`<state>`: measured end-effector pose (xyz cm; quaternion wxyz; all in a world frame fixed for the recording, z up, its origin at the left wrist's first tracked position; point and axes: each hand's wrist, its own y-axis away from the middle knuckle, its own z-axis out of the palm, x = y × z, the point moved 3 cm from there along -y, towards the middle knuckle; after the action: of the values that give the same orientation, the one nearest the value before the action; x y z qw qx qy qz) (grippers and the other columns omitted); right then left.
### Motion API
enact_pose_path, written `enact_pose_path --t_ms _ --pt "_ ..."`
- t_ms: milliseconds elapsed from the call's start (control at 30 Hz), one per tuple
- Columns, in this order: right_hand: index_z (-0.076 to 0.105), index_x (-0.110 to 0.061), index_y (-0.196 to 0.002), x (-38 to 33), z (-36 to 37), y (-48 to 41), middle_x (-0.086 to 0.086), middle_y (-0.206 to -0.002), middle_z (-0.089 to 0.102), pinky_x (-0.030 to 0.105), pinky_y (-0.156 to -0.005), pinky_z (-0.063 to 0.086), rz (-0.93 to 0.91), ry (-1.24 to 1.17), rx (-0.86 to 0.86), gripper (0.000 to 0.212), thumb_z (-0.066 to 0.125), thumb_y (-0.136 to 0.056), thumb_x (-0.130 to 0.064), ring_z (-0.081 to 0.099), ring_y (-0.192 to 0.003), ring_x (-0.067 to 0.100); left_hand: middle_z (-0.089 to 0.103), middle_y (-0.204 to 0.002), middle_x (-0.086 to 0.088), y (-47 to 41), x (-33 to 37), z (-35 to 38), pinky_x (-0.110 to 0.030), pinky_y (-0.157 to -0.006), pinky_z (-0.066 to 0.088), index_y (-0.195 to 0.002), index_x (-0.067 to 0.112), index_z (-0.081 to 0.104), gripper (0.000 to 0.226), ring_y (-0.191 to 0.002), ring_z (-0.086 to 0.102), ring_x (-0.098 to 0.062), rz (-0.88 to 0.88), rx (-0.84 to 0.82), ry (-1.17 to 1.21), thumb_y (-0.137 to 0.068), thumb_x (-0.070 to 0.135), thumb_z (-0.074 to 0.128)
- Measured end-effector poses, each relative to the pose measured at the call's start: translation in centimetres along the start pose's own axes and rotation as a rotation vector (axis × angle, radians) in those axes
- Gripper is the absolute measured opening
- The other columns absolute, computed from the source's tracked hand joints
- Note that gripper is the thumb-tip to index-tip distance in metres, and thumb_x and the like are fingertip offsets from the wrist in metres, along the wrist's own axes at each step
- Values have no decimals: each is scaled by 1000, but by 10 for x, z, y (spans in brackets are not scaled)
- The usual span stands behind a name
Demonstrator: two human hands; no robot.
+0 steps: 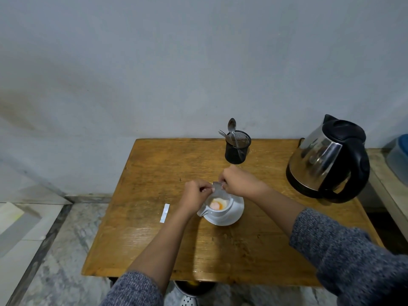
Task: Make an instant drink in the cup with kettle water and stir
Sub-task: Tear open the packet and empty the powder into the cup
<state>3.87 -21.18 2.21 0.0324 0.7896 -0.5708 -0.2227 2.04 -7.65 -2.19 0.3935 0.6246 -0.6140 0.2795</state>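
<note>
A white cup (220, 212) stands on a white saucer (237, 214) in the middle of the wooden table (154, 239). Orange and pale powder lies inside the cup. My left hand (194, 196) and my right hand (239, 181) both pinch a small silvery sachet (217, 188) tipped over the cup's far rim. A steel kettle (324, 159) with a black handle and lid stands at the right of the table. A spoon (232, 127) sticks up from a black mesh holder (237, 147) at the back.
A torn white strip (164, 213) lies on the table left of the cup. A fork also stands in the mesh holder. A blue-lidded container (399, 157) sits on a ledge at far right. A metal bin (189, 294) is under the table's front edge.
</note>
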Motion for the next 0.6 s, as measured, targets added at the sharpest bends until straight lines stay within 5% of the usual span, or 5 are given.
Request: enact_pose_path --t_ms 600 --pt "50 -12 -59 -2 5 -5 5 -63 47 33 -56 37 -9 24 14 27 63 -80 -2 53 -67 27 70 -91 -16 5 -2 -8 -24 -72 45 -94 -2 72 16 -82 59 -16 60 85 23 -81 6 66"
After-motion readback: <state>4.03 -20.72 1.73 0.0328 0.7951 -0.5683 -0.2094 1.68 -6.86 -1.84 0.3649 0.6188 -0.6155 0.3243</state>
